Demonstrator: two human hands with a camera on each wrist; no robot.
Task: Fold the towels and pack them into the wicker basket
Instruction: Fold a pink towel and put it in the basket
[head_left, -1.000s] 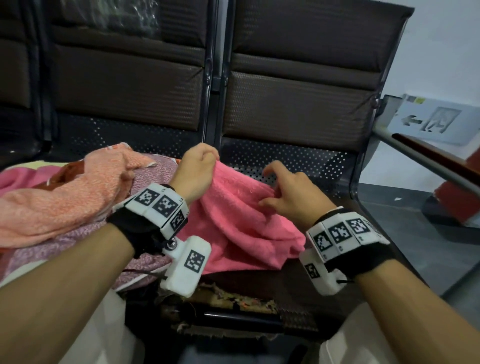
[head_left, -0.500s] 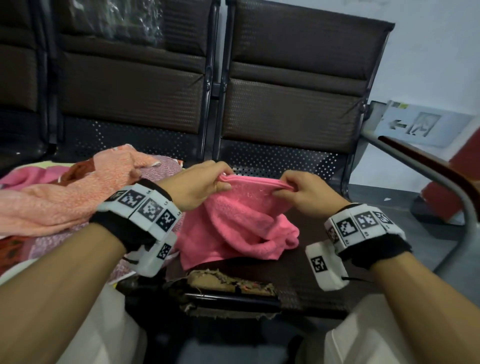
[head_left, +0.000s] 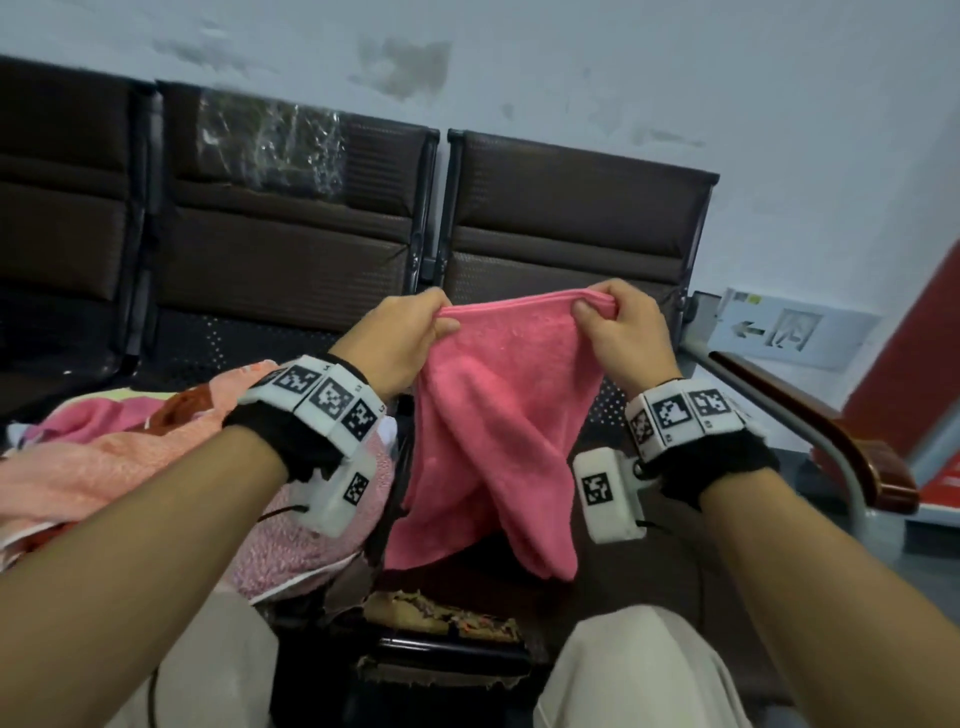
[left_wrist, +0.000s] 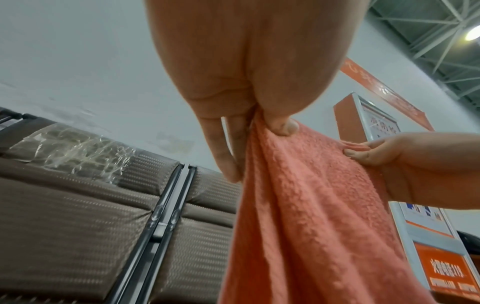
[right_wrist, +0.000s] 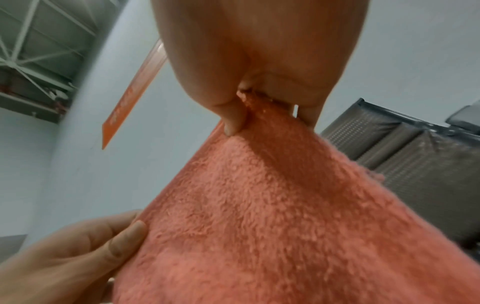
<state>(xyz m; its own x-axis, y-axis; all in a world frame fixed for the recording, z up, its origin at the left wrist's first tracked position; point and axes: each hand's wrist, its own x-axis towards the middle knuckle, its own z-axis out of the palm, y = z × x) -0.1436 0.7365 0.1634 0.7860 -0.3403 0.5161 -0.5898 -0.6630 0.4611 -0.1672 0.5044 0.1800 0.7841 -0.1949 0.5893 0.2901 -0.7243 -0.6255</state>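
A pink towel (head_left: 498, 415) hangs in the air in front of me, held by its top edge. My left hand (head_left: 410, 332) pinches the left end of that edge between thumb and fingers. My right hand (head_left: 618, 322) pinches the right end the same way. The towel (left_wrist: 311, 216) droops in loose folds, its lower tips just above the dark seat (head_left: 649, 577). From the right wrist the towel (right_wrist: 259, 216) fills the lower half of the picture. A heap of other towels (head_left: 104, 467), peach and pink, lies on the seat to my left. No wicker basket is in view.
A row of brown padded chairs (head_left: 571, 223) faces me, one backrest still wrapped in clear plastic (head_left: 270, 145). A metal armrest with a wooden top (head_left: 810, 415) runs along the right. A frayed fabric scrap (head_left: 441, 618) lies on the seat's front edge between my knees.
Both hands took hold of the pink towel's edge on the seat and lifted it. It now hangs stretched between them, well above the seat.
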